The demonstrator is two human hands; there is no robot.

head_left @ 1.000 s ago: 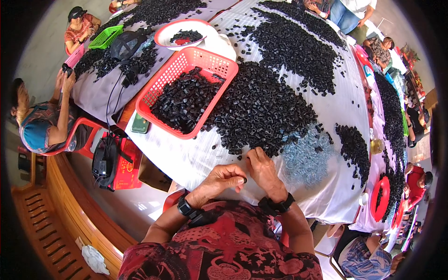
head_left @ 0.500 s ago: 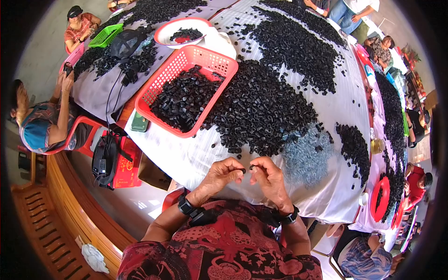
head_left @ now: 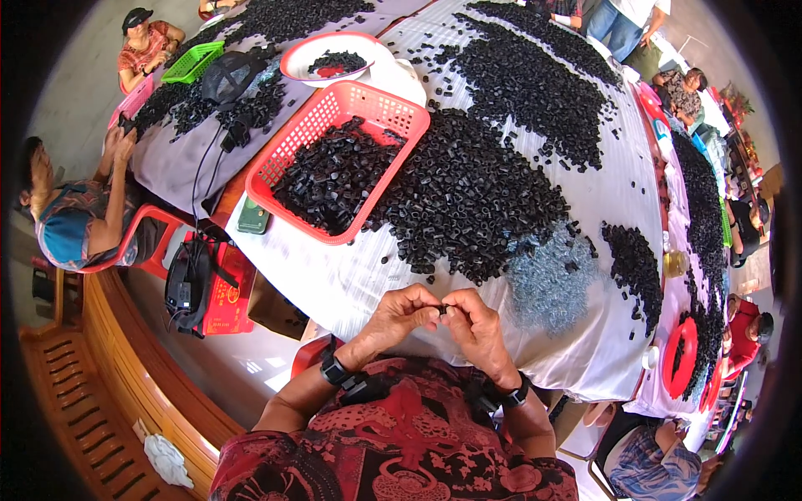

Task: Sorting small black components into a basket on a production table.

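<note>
White-draped table (head_left: 342,271), bearing scattered small parts. Across the middle, a broad heap of black pieces (head_left: 480,192), many ring-like or U-shaped in outline. Against the heap's left flank, a coral-red perforated basket (head_left: 383,107), partly filled with similar black pieces. Beyond the basket, a red-rimmed white bowl (head_left: 355,46) with a smaller quantity inside. At the heap's near right edge, a pale bluish mound of tiny translucent pieces (head_left: 547,292). In front of the heap, left hand (head_left: 393,321) and right hand (head_left: 476,330), close together, with thumb and forefinger of each in a pinch. Just beside the basket's left end, a dark-green rectangular case (head_left: 253,217). Smallest, between the meeting fingertips: a black part (head_left: 442,310), one piece or two joined, impossible to tell.
</note>
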